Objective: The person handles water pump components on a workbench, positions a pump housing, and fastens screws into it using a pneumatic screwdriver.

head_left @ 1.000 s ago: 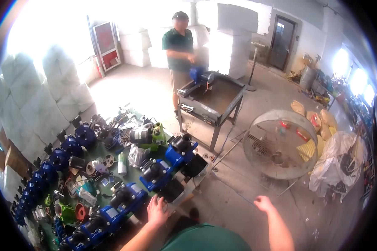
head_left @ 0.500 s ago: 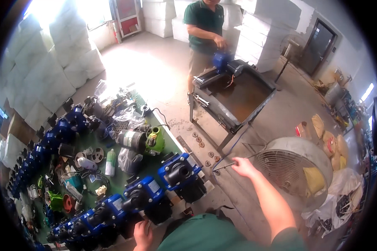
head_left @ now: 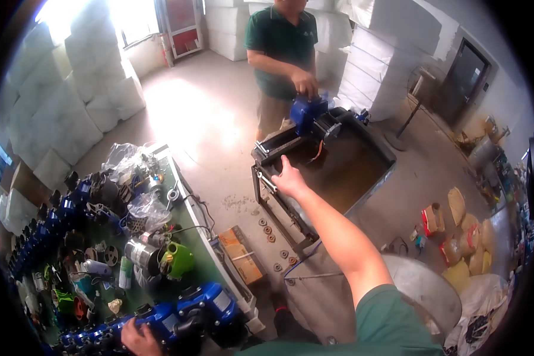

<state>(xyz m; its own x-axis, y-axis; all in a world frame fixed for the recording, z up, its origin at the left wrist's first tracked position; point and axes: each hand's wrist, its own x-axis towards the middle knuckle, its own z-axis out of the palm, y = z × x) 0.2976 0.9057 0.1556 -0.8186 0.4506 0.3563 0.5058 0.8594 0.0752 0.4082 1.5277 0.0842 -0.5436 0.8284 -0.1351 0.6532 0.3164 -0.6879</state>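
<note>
My right hand (head_left: 288,180) reaches over the left rim of a dark metal water tank (head_left: 369,200). Its index finger is stretched out and the others are partly bent; I see nothing held. Close beside it, a wrench (head_left: 267,181) lies on the tank's side, and another wrench (head_left: 261,148) rests at the corner. My left hand (head_left: 141,339) is at the row of blue motor pumps, fingers apart and bent against one of them. The nearest large blue pump (head_left: 210,305) stands to its right. Across the tank, a co-worker's hand (head_left: 304,82) touches a blue pump (head_left: 305,113) on the rim.
A green-topped bench (head_left: 204,261) at left carries pumps, motor parts and plastic bags. Beside it on the floor are a cardboard box (head_left: 241,255) and several small rusty rings (head_left: 267,230). A big drum fan (head_left: 421,291) stands by my right arm, with sacks (head_left: 467,231) beyond.
My right hand has moved from beside a thin rod near the fan up to the tank's left rim. My left hand has shifted left onto the pumps. The view has moved closer to the tank.
</note>
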